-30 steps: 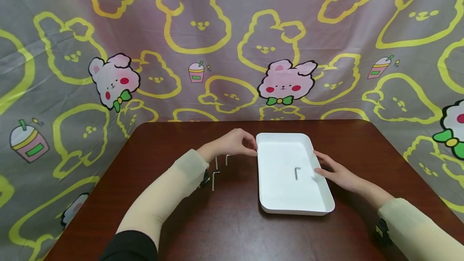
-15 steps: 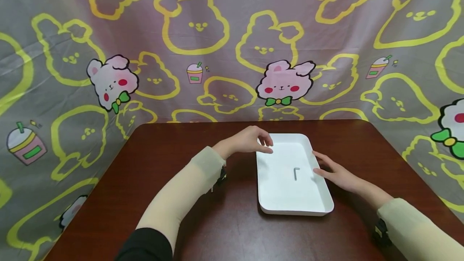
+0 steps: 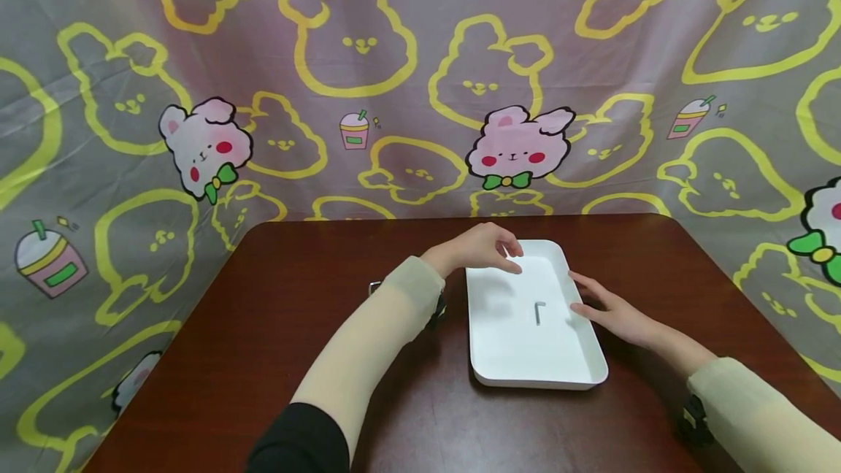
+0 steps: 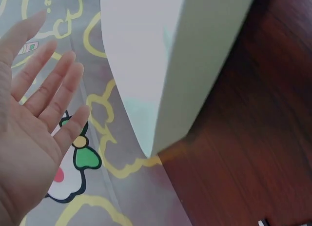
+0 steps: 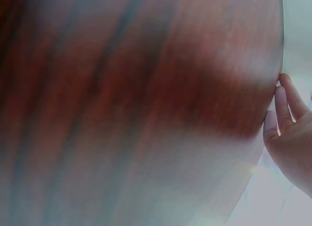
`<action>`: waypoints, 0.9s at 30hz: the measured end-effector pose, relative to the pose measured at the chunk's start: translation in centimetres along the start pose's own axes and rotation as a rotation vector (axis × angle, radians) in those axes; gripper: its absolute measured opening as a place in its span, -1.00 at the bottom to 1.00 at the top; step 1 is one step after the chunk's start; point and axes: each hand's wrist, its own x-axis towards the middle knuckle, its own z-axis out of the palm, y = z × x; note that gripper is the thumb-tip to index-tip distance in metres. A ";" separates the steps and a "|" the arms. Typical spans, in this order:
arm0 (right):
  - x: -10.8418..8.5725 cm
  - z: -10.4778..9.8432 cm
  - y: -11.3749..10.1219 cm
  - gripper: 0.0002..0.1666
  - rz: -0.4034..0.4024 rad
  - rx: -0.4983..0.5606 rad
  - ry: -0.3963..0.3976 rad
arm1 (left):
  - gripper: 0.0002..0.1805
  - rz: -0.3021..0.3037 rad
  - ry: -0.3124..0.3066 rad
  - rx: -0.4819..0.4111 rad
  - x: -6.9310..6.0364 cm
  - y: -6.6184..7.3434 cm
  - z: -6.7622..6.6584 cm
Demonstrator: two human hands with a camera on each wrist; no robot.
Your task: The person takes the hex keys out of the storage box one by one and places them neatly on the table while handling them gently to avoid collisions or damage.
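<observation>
A white rectangular tray (image 3: 506,356) lies on the dark brown table. Inside it rests one small L-shaped hex key (image 3: 539,313). Over the tray's far left part hovers my left hand (image 3: 482,247); its palm and spread fingers hold nothing in the left wrist view. At the tray's right side is my right hand (image 3: 620,318), fingers fairly straight. Its fingertips (image 5: 281,96) touch the outer wall in the right wrist view, and the thumb reaches the rim. Part of another metal piece (image 3: 374,287) shows on the table behind the left forearm, which hides what lies there.
The brown table (image 3: 263,356) extends around the tray. A curtain (image 3: 420,93) printed with cartoon rabbits hangs behind and along both sides of it. The left forearm (image 3: 368,356) crosses the table from the near edge.
My left hand has moved right from the tray's left edge to above its inside. The hex keys beside the tray are now mostly behind the left forearm. The right hand and tray stay put.
</observation>
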 end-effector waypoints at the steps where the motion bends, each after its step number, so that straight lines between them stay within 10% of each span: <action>1: 0.0 0.0 0.0 -0.11 0.003 0.002 -0.003 | -0.67 -0.004 -0.003 -0.002 0.3 0.2 0.2; 27: 0.0 -0.2 0.1 -0.15 -0.027 -0.006 0.006 | -0.70 -0.048 -0.006 -0.047 4.3 0.6 4.7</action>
